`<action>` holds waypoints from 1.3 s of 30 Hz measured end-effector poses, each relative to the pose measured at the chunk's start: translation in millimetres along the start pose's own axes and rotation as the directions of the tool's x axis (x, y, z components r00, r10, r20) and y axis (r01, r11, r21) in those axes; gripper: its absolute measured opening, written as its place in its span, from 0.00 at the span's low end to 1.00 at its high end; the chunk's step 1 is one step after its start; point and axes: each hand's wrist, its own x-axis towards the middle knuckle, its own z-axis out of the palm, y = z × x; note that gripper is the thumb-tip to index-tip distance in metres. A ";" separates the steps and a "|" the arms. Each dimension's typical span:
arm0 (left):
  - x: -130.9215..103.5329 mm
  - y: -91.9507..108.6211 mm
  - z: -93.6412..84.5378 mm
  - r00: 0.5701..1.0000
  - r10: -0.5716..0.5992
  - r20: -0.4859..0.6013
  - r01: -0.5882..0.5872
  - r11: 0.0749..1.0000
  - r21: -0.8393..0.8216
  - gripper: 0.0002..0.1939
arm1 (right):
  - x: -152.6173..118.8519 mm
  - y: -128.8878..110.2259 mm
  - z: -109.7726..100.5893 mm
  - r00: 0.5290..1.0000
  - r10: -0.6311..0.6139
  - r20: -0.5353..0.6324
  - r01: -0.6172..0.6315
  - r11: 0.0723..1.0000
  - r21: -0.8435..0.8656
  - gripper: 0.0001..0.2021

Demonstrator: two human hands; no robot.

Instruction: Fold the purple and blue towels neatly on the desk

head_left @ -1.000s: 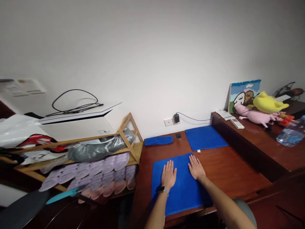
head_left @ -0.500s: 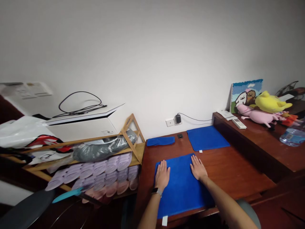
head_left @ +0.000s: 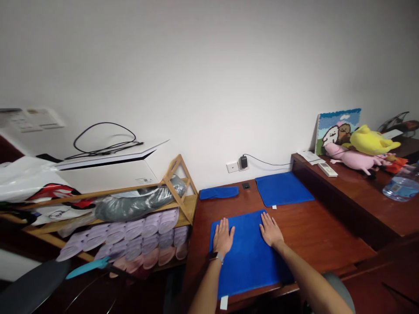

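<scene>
A blue cloth (head_left: 247, 257) lies spread flat on the wooden desk (head_left: 307, 231), a white tag at its near left corner. My left hand (head_left: 223, 237), with a watch on the wrist, rests palm down on its far left part, fingers stretched out. On its far right corner lies my right hand (head_left: 271, 230), also flat with the fingers out. Behind it, a second blue cloth (head_left: 283, 189) is laid out flat near the wall. A folded blue cloth (head_left: 219, 192) sits at the desk's back left.
Left of the desk stands a wooden rack (head_left: 188, 205) with several lilac slippers (head_left: 152, 224) and a white box (head_left: 108, 174) on top. A raised ledge at right holds a remote (head_left: 327, 169), plush toys (head_left: 373, 140) and a water bottle (head_left: 401, 187). A plugged-in charger (head_left: 244, 162) is on the wall.
My left hand has shifted slightly on the cloth, while the right stays at its corner. The whole view has moved a little; the cloths lie as before.
</scene>
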 end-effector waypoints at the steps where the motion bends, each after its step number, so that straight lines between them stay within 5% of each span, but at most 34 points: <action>1: -3.2 -15.4 -1.4 1.000 -0.022 -0.006 0.022 1.000 0.017 0.36 | 0.1 -0.1 0.3 1.000 0.001 0.001 -0.001 1.000 0.000 0.35; 4: -13.4 -40.9 -5.3 0.999 -0.039 -0.024 0.040 0.998 0.051 0.35 | 0.1 -0.3 1.0 1.000 0.004 0.005 -0.004 1.000 -0.003 0.35; 6: -17.5 -35.5 -7.9 1.000 -0.004 -0.025 0.006 0.999 0.051 0.35 | -0.2 -0.4 1.1 1.000 0.004 0.002 -0.004 1.000 -0.005 0.35; 12: -6.0 59.0 -5.6 0.964 0.260 -0.059 -0.263 0.963 -0.064 0.34 | -0.9 -0.2 1.3 1.000 -0.002 -0.017 0.002 1.000 -0.001 0.35; 16: 5.8 103.1 4.2 0.965 0.261 0.001 -0.259 0.958 -0.121 0.34 | 0.5 0.8 1.9 1.000 -0.011 -0.020 0.011 1.000 0.000 0.35; 19: 8.3 90.3 7.0 0.983 0.182 0.031 -0.178 0.978 -0.109 0.35 | 1.7 1.3 1.7 1.000 -0.005 -0.018 0.005 1.000 -0.008 0.34; 27: -5.7 -33.5 -1.0 1.000 -0.025 -0.008 0.025 0.999 -0.023 0.36 | -0.2 -0.5 -3.2 1.000 0.007 0.009 -0.007 1.000 -0.014 0.34; 31: -16.1 -65.5 -9.5 0.999 0.012 0.052 -0.010 0.999 -0.045 0.36 | -1.6 -0.8 -3.1 1.000 0.009 0.013 -0.009 1.000 -0.020 0.35; 35: -24.4 -43.4 -20.8 0.995 0.099 0.019 -0.098 0.994 -0.040 0.36 | -1.1 0.5 0.3 1.000 0.005 0.004 -0.004 1.000 -0.017 0.36; 39: -33.3 37.6 -17.3 0.967 0.254 -0.021 -0.255 0.963 -0.090 0.35 | 0.2 2.1 3.8 1.000 0.002 -0.006 -0.002 1.000 -0.028 0.35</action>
